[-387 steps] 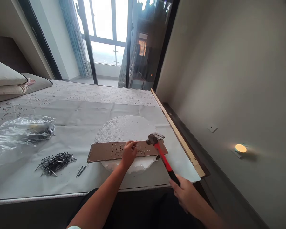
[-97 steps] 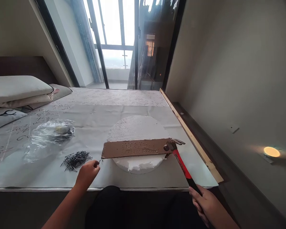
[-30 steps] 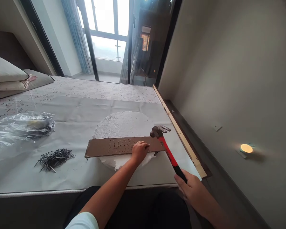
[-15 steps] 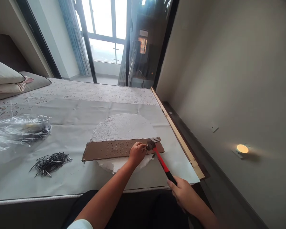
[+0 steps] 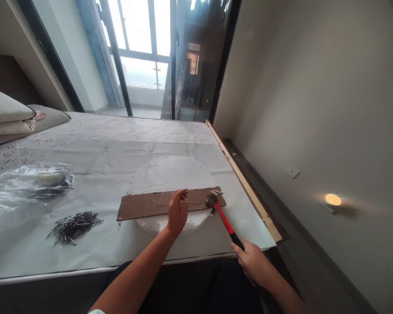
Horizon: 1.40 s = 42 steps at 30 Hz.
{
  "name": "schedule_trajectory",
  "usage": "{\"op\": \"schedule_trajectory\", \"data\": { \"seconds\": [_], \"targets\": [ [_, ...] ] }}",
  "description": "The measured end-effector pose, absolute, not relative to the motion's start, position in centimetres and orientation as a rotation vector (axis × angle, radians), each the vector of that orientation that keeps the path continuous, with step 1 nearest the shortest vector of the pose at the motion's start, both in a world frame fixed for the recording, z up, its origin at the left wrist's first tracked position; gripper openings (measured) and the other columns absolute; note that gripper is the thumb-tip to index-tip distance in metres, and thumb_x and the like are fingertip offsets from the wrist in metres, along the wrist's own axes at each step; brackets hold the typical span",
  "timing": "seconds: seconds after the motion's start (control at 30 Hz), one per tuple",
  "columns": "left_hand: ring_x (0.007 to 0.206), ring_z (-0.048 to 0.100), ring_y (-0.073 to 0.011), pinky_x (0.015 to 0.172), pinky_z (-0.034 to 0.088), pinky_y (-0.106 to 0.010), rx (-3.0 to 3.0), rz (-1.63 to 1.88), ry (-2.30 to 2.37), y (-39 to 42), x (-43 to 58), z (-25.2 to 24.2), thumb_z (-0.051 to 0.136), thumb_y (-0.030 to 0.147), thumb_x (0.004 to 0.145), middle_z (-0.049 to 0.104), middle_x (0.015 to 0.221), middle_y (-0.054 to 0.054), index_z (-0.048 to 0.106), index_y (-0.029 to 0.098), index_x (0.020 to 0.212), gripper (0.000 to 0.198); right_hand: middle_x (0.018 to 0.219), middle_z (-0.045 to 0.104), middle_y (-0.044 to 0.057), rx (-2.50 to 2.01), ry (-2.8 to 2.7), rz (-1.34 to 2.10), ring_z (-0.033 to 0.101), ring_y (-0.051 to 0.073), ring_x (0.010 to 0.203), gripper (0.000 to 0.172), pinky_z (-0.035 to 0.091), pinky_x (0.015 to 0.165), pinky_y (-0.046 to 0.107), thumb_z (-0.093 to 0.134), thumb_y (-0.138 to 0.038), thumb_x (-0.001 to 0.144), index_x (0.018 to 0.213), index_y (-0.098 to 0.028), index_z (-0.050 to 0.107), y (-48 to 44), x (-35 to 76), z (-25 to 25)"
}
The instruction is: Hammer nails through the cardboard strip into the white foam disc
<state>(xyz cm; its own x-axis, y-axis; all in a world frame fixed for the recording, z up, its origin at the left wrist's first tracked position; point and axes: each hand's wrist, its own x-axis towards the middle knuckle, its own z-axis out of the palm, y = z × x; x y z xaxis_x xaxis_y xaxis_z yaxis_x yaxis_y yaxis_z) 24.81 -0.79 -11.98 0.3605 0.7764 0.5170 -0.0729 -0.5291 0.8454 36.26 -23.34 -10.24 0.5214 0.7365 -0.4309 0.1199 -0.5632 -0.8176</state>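
My right hand [image 5: 253,261] is wrapped round the dark grip of a red-and-black claw hammer [image 5: 225,221]. The hammer's head lies over the right end of a brown cardboard strip [image 5: 134,206], which is dotted with rows of small holes or nail heads. This strip crosses a round white foam disc [image 5: 173,172]. My left hand [image 5: 178,212] is lifted over the middle of the strip, its fingers loosely bent and apart, with nothing visible in them. To the left, a heap of dark nails [image 5: 74,226] lies on the grey sheet [image 5: 114,244].
A clear plastic bag [image 5: 29,183] with dark contents lies at the left. Along the right edge of the mattress [image 5: 144,128] runs a wooden batten [image 5: 245,181]. Folded bedding [image 5: 9,113] is stacked at the far left, and a wall [image 5: 314,109] rises at the right.
My left hand has come away from beside the hammer head, moving left and loosening its fingers. The hammer has shifted slightly right within the view, still in my right hand.
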Motion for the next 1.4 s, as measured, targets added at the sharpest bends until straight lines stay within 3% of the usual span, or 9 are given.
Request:
{"op": "schedule_trajectory", "data": {
  "seconds": [0.2,0.37,0.6,0.77,0.87,1.0,1.13,1.23,1.4],
  "targets": [
    [0.069,0.051,-0.0123,0.063,0.043,-0.024,1.696,0.842,0.686,-6.4,19.7,-11.2,0.043,0.019,0.077,0.054,0.079,-0.003,0.052,0.018,0.087,0.013,0.044,0.037,-0.012,-1.674,-0.55,1.141,0.031,0.005,0.025,0.041,0.029,0.023,0.018,0.043,-0.063,0.075,0.071,-0.022,0.037,-22.9,33.3,-10.8],
    [0.063,0.052,-0.0106,0.06,0.042,-0.022,1.568,0.349,0.543,-13.2,16.6,-11.5,0.056,0.03,0.076,0.054,0.071,0.001,0.049,0.017,0.096,0.024,0.044,0.039,-0.01,-1.463,-0.602,1.087,0.037,0.006,0.029,0.05,0.032,0.03,0.019,0.046,-0.071,0.068,0.065,-0.021,0.04,-19.7,28.4,-10.3],
    [0.106,0.053,-0.0196,0.089,0.042,-0.028,1.392,0.494,0.774,-13.7,13.7,-9.4,0.055,0.007,0.06,0.057,0.112,-0.008,0.039,0.019,0.122,0.065,0.051,0.051,-0.003,-1.472,-0.612,0.933,0.053,0.014,0.047,0.051,0.044,0.049,0.025,0.048,-0.071,0.068,0.064,-0.02,0.048,-15.7,22.9,-10.1],
    [0.118,0.047,-0.0237,0.099,0.037,-0.035,1.46,0.5,0.872,-12.7,12.4,-9.3,0.053,0.004,0.055,0.051,0.127,-0.01,0.033,0.019,0.133,0.081,0.058,0.055,0.001,-1.502,-0.642,0.83,0.057,0.018,0.056,0.052,0.047,0.056,0.027,0.048,-0.071,0.067,0.066,-0.019,0.051,-14.4,21.2,-10.9],
    [0.121,0.044,-0.0248,0.099,0.037,-0.035,1.525,0.517,0.836,-12.6,12.2,-9.6,0.055,0.005,0.054,0.046,0.133,-0.011,0.025,0.018,0.139,0.091,0.062,0.059,0.003,-1.565,-0.771,0.762,0.059,0.019,0.06,0.052,0.048,0.057,0.027,0.041,-0.067,0.076,0.076,-0.017,0.055,-13.9,21.1,-11.4],
    [0.11,0.053,-0.0234,0.093,0.042,-0.033,1.648,0.56,0.836,-11.6,12.3,-9.7,0.053,0.009,0.059,0.057,0.121,-0.011,0.029,0.016,0.137,0.082,0.064,0.061,0.003,-1.65,-1.074,0.671,0.059,0.017,0.06,0.047,0.046,0.054,0.024,0.031,-0.053,0.087,0.079,-0.015,0.058,-12.9,22.1,-11.4],
    [0.088,0.06,-0.0204,0.079,0.047,-0.03,1.826,0.586,1.024,-8.6,11.8,-10.0,0.05,0.012,0.06,0.065,0.096,-0.005,0.041,0.016,0.128,0.069,0.08,0.063,0.005,-1.744,-1.231,0.533,0.059,0.018,0.078,0.025,0.045,0.071,0.025,0.048,-0.036,0.082,0.076,-0.016,0.062,-11.9,26.3,-11.2],
    [0.078,0.06,-0.0194,0.07,0.047,-0.028,1.926,0.603,1.176,-5.7,11.5,-10.3,0.049,0.017,0.064,0.063,0.085,-0.005,0.038,0.011,0.129,0.067,0.083,0.061,0.01,-1.919,-1.248,0.392,0.057,0.02,0.077,0.016,0.043,0.071,0.028,0.048,-0.02,0.08,0.077,-0.013,0.062,-11.2,30.7,-11.4],
    [0.058,0.055,-0.0161,0.054,0.041,-0.024,2.037,0.56,1.385,-1.3,12.3,-10.0,0.047,0.02,0.067,0.057,0.069,-0.001,0.034,0.009,0.129,0.064,0.083,0.063,0.01,-2.091,-1.43,0.283,0.058,0.02,0.078,0.016,0.041,0.069,0.027,0.048,-0.013,0.081,0.074,-0.013,0.062,-9.2,35.0,-11.9]
  ]
}}
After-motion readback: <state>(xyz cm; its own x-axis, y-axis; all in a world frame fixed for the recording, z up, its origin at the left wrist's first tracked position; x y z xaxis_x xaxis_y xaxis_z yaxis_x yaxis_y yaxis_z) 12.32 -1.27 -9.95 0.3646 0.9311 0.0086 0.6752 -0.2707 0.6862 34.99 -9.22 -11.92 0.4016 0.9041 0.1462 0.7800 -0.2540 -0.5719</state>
